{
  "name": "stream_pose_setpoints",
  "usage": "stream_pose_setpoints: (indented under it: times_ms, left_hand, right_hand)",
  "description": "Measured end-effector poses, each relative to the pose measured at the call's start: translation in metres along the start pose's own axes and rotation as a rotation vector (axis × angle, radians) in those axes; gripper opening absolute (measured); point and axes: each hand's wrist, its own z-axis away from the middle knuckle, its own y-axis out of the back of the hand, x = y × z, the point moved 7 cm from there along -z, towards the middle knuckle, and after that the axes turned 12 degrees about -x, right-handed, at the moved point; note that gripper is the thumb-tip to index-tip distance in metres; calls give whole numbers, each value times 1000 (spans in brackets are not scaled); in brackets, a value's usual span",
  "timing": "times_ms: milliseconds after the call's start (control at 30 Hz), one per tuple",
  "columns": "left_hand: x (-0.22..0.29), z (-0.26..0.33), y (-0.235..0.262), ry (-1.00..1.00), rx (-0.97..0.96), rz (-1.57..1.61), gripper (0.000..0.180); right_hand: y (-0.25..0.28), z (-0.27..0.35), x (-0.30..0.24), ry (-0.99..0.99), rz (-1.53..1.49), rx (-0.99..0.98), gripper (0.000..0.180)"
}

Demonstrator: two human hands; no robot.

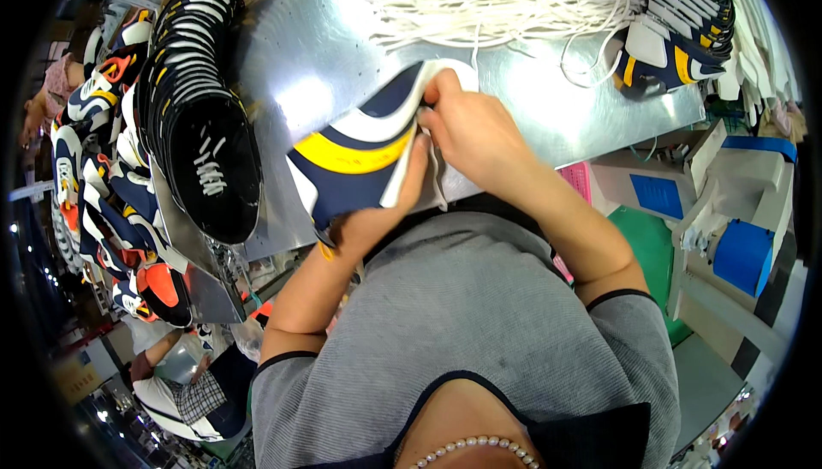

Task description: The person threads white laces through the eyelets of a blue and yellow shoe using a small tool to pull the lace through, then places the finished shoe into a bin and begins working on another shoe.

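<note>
A navy, white and yellow shoe upper (360, 148) lies over the near edge of a shiny metal worktable (308, 66). My left hand (377, 212) grips its lower edge from underneath, thumb up along the white inner lining. My right hand (471, 131) pinches the white edge of the upper near its top opening. A bundle of white laces (505, 11) lies on the table just beyond my hands.
A tall stack of black insoles (201, 101) runs along the table's left. More finished uppers pile at the far left (103, 195) and top right (676, 49). A machine with blue panels (736, 229) stands to the right. Another person (184, 383) sits at lower left.
</note>
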Motion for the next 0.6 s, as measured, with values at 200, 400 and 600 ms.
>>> stream_pose_setpoints:
  times_ms: [200,400,600]
  left_hand:
    - [-57,21,-33,541,-141,1227,33]
    - [-60,10,-17,607,-76,1259,30]
    - [-85,-1,2,442,-175,307,28]
  right_hand:
    - [36,17,2,104,-81,-146,20]
    - [25,3,63,5,-590,129,48]
    - [9,-7,56,-103,-773,172,51]
